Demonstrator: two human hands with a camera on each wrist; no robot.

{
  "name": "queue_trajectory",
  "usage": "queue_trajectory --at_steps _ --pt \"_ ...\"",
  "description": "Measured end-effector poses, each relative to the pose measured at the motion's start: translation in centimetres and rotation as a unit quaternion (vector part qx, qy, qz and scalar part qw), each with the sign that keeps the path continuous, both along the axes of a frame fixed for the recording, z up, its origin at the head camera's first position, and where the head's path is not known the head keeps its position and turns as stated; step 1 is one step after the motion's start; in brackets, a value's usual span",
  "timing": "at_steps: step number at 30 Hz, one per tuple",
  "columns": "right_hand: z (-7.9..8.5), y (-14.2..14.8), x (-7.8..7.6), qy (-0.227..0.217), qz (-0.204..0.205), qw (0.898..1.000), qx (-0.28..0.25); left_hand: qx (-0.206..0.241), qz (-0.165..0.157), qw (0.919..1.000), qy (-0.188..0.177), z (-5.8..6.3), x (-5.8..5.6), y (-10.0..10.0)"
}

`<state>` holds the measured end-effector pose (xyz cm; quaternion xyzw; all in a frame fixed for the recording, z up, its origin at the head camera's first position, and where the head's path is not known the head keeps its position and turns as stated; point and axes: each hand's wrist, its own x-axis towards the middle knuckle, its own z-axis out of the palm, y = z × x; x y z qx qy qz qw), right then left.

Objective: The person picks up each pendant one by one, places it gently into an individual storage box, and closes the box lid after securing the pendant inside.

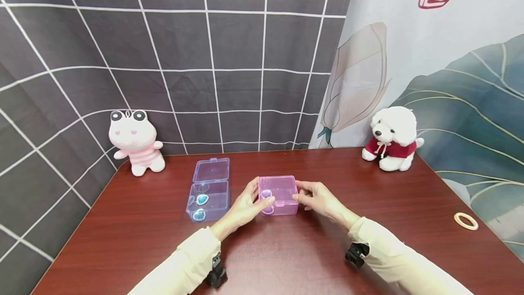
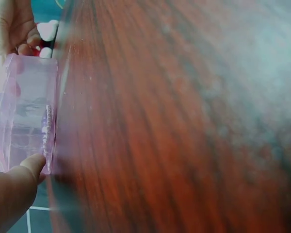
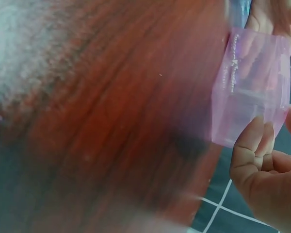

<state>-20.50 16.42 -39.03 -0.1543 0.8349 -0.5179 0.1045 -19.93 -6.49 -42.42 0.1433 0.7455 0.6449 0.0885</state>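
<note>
A small pink see-through plastic box (image 1: 282, 195) sits on the table between both hands, its lid down and the latch at the front. Inside its left part lie two purple gems with beaded rims. My left hand (image 1: 245, 204) grips the box's left side, thumb at the front corner; that thumb also shows in the left wrist view against the box (image 2: 31, 111). The opposite side is held by my right hand (image 1: 317, 198), thumb near the front and a finger farther back. In the right wrist view, the right hand's fingertips (image 3: 252, 133) touch the pink wall.
Left of the hands, a blue see-through box (image 1: 219, 201) stands with its lid up, holding blue heart-shaped gems (image 1: 202, 199). A pink-and-white plush toy (image 1: 137, 142) sits at the back left, a white plush dog (image 1: 393, 138) at the back right. A wooden ring (image 1: 466, 227) lies near the right edge.
</note>
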Motion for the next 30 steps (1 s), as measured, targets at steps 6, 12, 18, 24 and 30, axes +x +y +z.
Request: queue_trajectory --at_steps 6,12,18,24,30 --pt "-0.6 0.0 0.3 -0.012 -0.017 0.999 -0.035 0.002 -0.004 0.9999 0.013 0.1 0.2 -0.1" --pt "-1.4 -0.3 1.0 -0.059 -0.030 0.991 -0.120 -0.005 -0.003 0.9998 0.020 0.2 0.2 0.0" --pt "-1.6 -0.5 1.3 -0.115 -0.044 0.974 -0.192 -0.007 0.004 0.9995 0.032 0.4 -0.3 0.1" --pt "-0.9 -0.3 0.9 -0.141 -0.103 0.964 -0.200 -0.031 0.008 0.9991 0.027 0.8 -0.1 0.0" --pt "2.4 -2.1 -0.6 -0.030 -0.190 0.957 -0.217 -0.080 0.036 0.9942 0.062 3.7 0.7 -2.1"
